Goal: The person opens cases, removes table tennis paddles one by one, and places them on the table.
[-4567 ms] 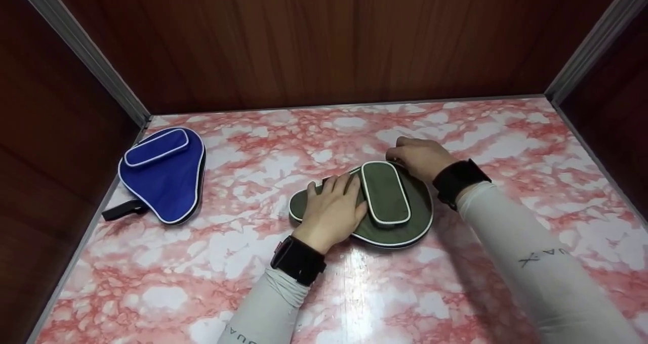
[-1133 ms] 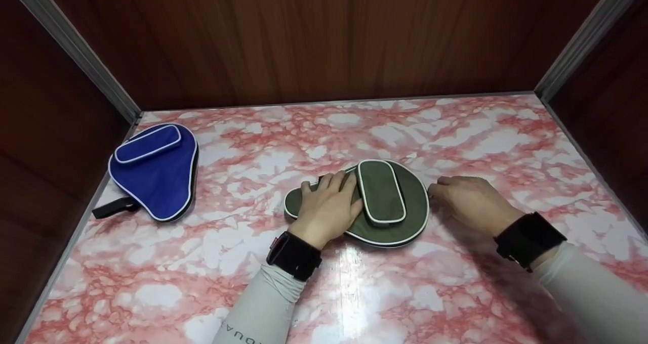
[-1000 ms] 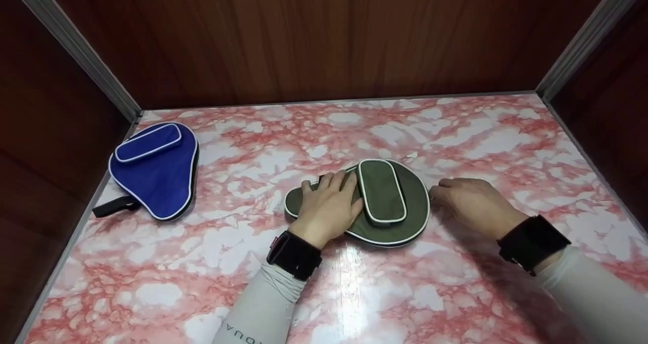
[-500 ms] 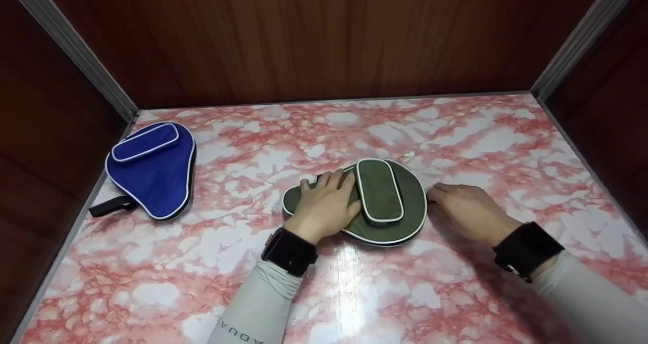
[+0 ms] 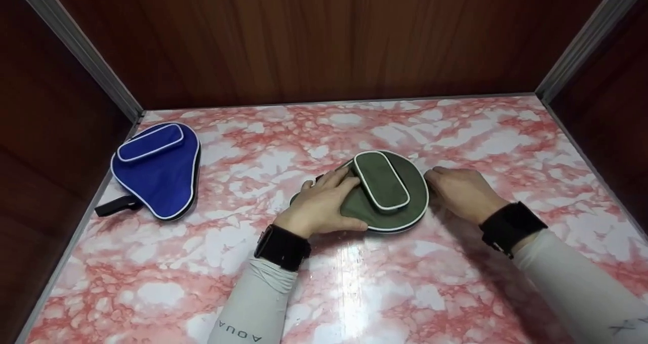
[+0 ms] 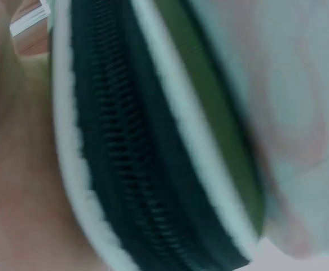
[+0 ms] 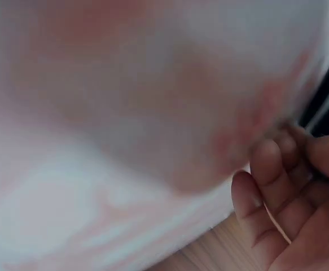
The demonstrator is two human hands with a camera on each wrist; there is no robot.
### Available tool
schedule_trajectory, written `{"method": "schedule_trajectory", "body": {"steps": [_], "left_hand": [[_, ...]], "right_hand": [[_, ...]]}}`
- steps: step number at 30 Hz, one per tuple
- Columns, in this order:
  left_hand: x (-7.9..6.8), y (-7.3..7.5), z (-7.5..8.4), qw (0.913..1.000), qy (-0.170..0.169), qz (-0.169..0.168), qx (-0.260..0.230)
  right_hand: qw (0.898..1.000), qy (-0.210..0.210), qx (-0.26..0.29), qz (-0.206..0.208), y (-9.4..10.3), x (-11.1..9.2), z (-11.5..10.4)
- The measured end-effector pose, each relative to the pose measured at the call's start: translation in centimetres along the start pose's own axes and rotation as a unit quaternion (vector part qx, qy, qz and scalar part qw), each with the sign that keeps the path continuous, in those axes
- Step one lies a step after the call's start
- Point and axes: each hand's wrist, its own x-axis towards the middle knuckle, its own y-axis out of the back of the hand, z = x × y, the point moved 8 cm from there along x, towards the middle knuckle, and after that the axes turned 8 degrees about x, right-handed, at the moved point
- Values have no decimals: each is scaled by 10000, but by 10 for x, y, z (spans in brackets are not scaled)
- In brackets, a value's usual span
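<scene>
An olive-green table tennis paddle case (image 5: 364, 207) with white piping and a front pocket lies mid-table, handle end to the left. My left hand (image 5: 319, 207) rests across its narrowing part, fingers over the far side and thumb along the near edge. In the left wrist view, the dark zipper (image 6: 136, 147) runs along the case's side close to the palm; its teeth look meshed there. At the rounded right end, my right hand (image 5: 460, 192) pinches at the zipper edge with thumb and index finger. The zipper pull is hidden by the fingers. Other right-hand fingers (image 7: 260, 192) curl loosely.
A blue paddle case (image 5: 162, 177) with a black strap (image 5: 118, 205) lies at the table's left edge. Dark wood panels (image 5: 324, 40) enclose the red-and-white marbled table (image 5: 167, 283) at the back and both sides.
Over several seconds, my right hand has moved from the far edge round to the right end. Lately the green case has turned slightly and shifted away, and my left thumb has spread to its near edge.
</scene>
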Motion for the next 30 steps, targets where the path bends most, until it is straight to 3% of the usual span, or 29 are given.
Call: {"method": "schedule_trajectory", "body": {"steps": [9, 30], "left_hand": [[3, -2, -4, 9995, 220, 241, 18], [3, 1, 1, 9991, 244, 352, 42]], "right_hand": [[9988, -204, -117, -436, -7, 8, 11], [9996, 83, -187, 172, 4, -21, -15]]}}
